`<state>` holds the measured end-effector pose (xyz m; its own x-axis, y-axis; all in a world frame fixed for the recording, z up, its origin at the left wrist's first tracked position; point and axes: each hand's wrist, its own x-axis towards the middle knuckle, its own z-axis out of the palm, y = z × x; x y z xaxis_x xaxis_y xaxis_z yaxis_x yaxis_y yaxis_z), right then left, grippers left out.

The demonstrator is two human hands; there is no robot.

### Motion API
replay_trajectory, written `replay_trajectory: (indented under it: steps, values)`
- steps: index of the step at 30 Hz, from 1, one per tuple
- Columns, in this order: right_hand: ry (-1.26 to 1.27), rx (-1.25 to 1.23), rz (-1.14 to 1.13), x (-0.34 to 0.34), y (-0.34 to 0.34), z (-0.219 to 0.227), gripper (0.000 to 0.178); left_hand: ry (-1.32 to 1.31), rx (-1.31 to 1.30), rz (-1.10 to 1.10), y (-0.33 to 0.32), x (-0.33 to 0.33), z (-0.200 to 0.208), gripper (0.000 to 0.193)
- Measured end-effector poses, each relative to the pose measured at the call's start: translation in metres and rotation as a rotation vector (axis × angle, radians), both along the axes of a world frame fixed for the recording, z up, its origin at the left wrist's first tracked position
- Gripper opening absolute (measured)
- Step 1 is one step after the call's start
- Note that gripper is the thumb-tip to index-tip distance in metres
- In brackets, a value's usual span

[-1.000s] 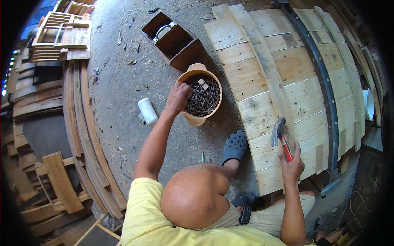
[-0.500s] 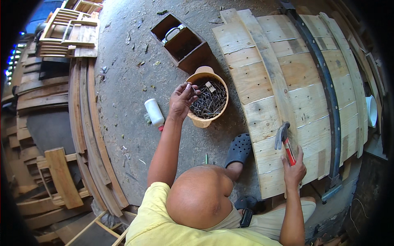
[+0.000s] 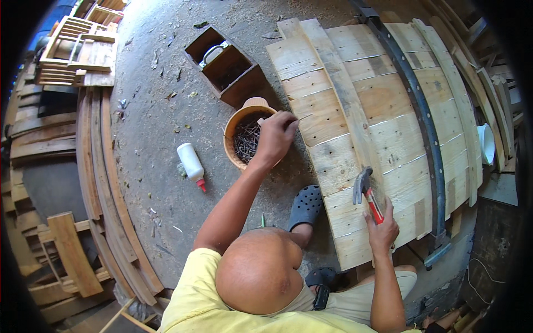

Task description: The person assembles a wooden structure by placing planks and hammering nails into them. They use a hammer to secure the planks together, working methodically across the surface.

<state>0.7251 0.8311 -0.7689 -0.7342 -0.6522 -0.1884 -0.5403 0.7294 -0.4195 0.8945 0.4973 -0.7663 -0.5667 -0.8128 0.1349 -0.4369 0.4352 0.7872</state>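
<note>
left hand (image 3: 277, 136): pinching a nail (image 3: 303, 117), over basket (image 3: 256, 102) of loose nails (image 3: 245, 141) | right hand (image 3: 383, 228): gripping hammer (image 3: 372, 204) over panel (image 3: 308, 105)

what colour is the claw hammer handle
Mostly red: the claw hammer handle shows best in the current head view.

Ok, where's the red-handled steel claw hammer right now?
In the head view, the hammer is right of centre, gripped in the right hand, its head over the pale wooden plank panel.
</note>
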Motion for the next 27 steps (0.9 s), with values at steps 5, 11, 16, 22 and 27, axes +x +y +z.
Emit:
replay_trajectory:
  steps: [5, 11, 16, 22, 27]
  values:
    - [-0.018, 0.019, 0.023, 0.000, -0.003, 0.005, 0.078, -0.095, -0.309, -0.090, -0.010, -0.050, -0.031, 0.012]
    - [-0.219, -0.073, -0.003, -0.001, -0.005, 0.029, 0.071, -0.178, -0.540, 0.067, 0.005, -0.029, -0.021, 0.030]
    - [-0.536, -0.254, -0.015, -0.003, -0.014, 0.039, 0.043, -0.377, -0.484, 0.037, 0.032, -0.029, -0.020, 0.054]
    - [-0.797, -0.541, -0.021, 0.006, -0.084, 0.062, 0.033, -0.506, -0.604, 0.021, 0.039, -0.025, -0.025, 0.055]
    - [-0.353, -0.367, 0.259, 0.003, -0.119, 0.049, 0.039, -0.511, -0.621, 0.030, 0.044, -0.027, -0.031, 0.054]
